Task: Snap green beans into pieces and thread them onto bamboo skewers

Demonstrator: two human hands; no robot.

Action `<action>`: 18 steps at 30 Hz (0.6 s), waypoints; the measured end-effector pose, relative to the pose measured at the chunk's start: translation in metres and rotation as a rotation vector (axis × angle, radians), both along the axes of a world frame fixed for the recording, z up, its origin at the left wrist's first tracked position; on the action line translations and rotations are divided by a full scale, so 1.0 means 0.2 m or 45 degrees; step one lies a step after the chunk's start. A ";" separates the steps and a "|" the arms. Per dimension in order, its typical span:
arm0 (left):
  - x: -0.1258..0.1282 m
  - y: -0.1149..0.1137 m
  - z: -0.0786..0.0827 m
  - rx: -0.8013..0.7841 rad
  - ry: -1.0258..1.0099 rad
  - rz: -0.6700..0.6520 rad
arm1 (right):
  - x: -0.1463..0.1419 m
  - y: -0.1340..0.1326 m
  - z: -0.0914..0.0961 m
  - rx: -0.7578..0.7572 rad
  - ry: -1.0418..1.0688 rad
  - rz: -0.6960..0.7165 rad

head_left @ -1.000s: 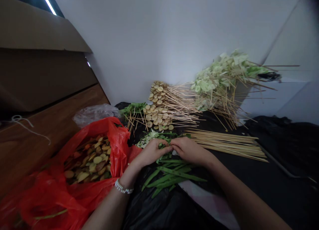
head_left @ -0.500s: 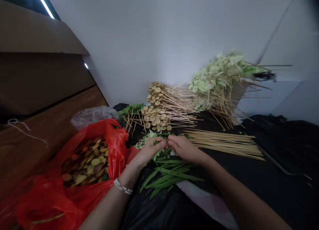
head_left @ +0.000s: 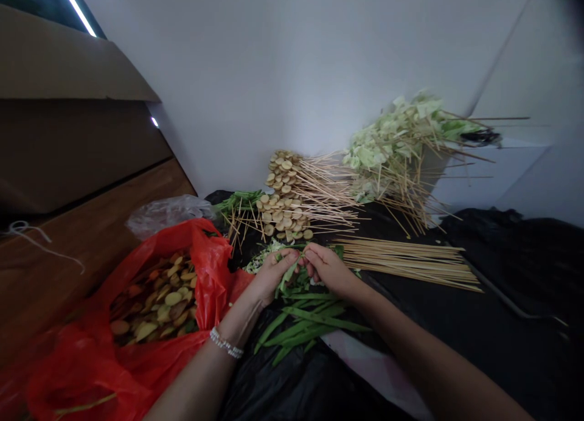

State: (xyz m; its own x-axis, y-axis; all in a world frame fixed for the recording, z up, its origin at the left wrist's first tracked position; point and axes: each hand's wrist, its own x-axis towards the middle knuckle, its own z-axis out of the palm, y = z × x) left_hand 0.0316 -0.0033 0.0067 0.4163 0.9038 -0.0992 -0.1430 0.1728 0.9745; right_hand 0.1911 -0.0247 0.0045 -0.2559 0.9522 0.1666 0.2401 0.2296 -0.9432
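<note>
1. Our left hand (head_left: 274, 274) pinches a slim green bean pod (head_left: 286, 278); our right hand (head_left: 328, 269) curls just beside it, can't tell if it's gripping.
2. Heads-up: a loose pinch could drop it onto the pile of flat green pods (head_left: 310, 323) or into the red plastic bag (head_left: 212, 269).

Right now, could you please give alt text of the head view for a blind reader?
The left hand grips a green bean pod beside the right hand, above more green beans, next to a red plastic bag of sliced vegetables; bamboo skewers lie behind.

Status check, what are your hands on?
Left hand gripping a green bean pod; right hand fingers against it. Loose pods below. Red plastic bag beside left wrist.
</note>
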 end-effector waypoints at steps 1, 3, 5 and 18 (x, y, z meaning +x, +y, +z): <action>0.00 0.00 0.01 -0.017 -0.043 0.020 | -0.01 0.00 0.00 -0.043 0.105 0.026; 0.01 0.00 0.02 -0.033 -0.106 0.073 | -0.02 -0.01 0.00 -0.099 0.258 0.057; 0.01 0.00 0.02 -0.032 -0.137 0.130 | -0.03 -0.01 0.01 -0.130 0.341 0.050; -0.07 0.08 0.06 -0.059 -0.236 0.655 | 0.01 0.01 0.00 -0.188 0.438 0.056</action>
